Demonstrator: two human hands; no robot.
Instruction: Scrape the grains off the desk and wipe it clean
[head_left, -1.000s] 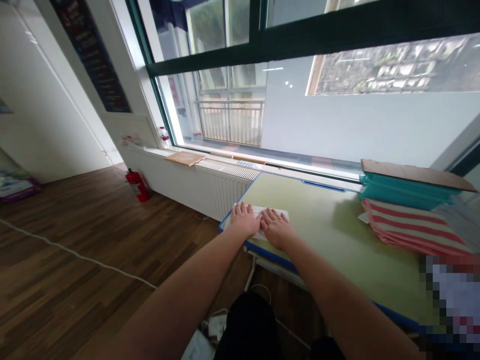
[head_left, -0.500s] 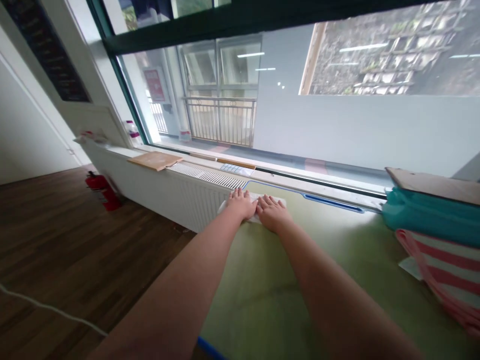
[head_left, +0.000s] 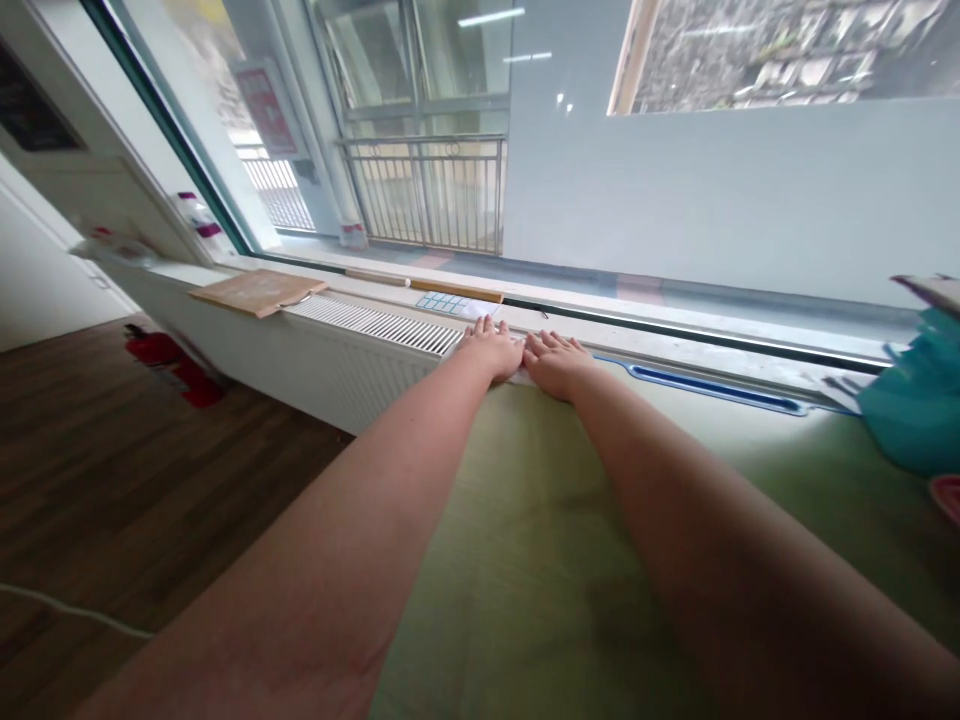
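Observation:
My left hand (head_left: 491, 348) lies flat, fingers stretched forward, at the far left corner of a green tabletop (head_left: 517, 520). Beside it my right hand (head_left: 556, 364) is also flat, its fingers pointing toward the window. Both palms press on a thin white cloth or tissue (head_left: 519, 376), mostly hidden under them; only a small part shows between the hands. To the right of my right hand, a blue-edged slot (head_left: 712, 390) runs along the table's far side.
Past the table's far edge are the window sill and glass. A white radiator (head_left: 360, 375) stands to the left, with a wooden board (head_left: 259, 291) on it. A red fire extinguisher (head_left: 176, 366) is on the floor. A teal bag (head_left: 915, 400) sits at right.
Both hands have slid forward with the white cloth to the table's far edge. The view has tilted down and moved closer to the window.

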